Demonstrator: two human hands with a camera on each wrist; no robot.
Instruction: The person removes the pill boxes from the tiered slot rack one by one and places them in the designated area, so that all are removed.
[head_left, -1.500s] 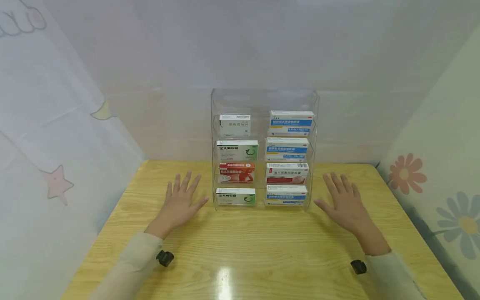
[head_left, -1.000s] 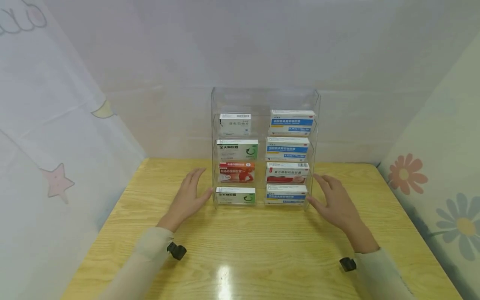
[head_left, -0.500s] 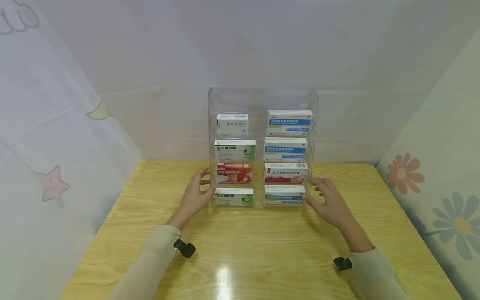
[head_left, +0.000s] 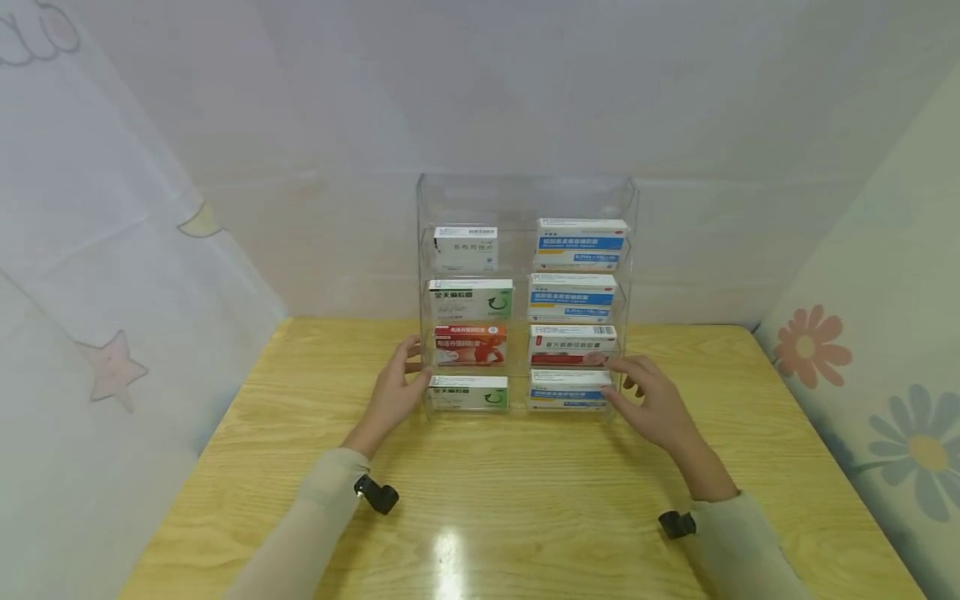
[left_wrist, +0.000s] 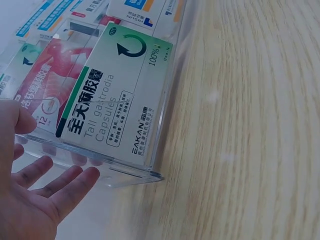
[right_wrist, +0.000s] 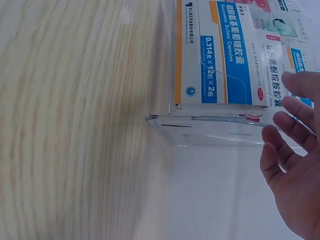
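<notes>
A clear acrylic display rack [head_left: 525, 196] stands on the table, with medicine boxes in two columns on its tiers. My left hand [head_left: 393, 392] holds its left side, thumb at the front edge and fingers along the outer panel. Close to that thumb are a green-and-white box [left_wrist: 117, 92] and a red box [left_wrist: 52, 75]. On the opposite side my right hand [head_left: 651, 404] grips the right edge, its thumb in front and its bent fingers at the side panel. Nearest to it are a blue-and-white box [right_wrist: 220, 55] and a red-and-white box [head_left: 572, 344].
The wooden table [head_left: 480, 483] extends in front of the rack and to both sides. A pale cloth backdrop [head_left: 360, 100] hangs close behind. Patterned cloth with flowers [head_left: 813, 346] borders the right side. A small black camera [head_left: 377, 495] is worn on each wrist.
Both hands have moved inward from flat, spread positions on the table to the rack's two sides. Their fingers have bent around its edges. The boxes keep their places on the tiers.
</notes>
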